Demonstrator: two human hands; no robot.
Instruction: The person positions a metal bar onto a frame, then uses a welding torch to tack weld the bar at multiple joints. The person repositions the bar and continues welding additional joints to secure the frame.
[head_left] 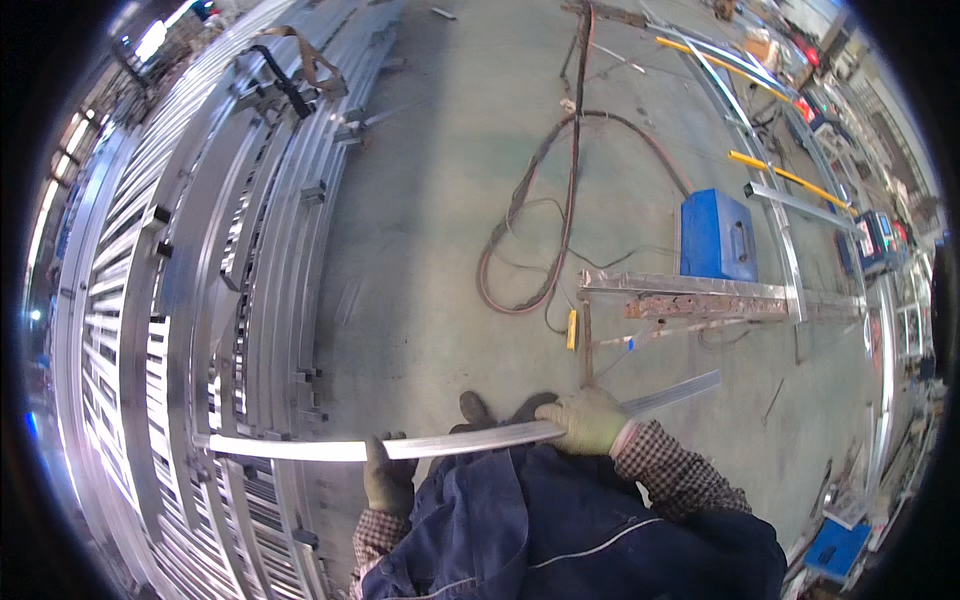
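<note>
A long, flat silvery metal bar [470,441] lies crosswise in front of my body, held in both hands. My left hand [388,478], in a pale work glove with dark fingers, is closed around it left of my middle. Farther right, my right hand [588,422], gloved in the same way, grips it from above. The bar's left end reaches over the stacked metal frames [180,375]; whether it touches them I cannot tell. Its right part passes beyond my right hand, above the floor.
Stacked metal frames fill the left side, with a strap [300,60] on top. At right, a blue box [718,235] stands behind a metal-tube stand [690,285]. A looped hose [487,265] lies on the floor. Yellow bars [790,180] and a blue machine [872,245] are farther right.
</note>
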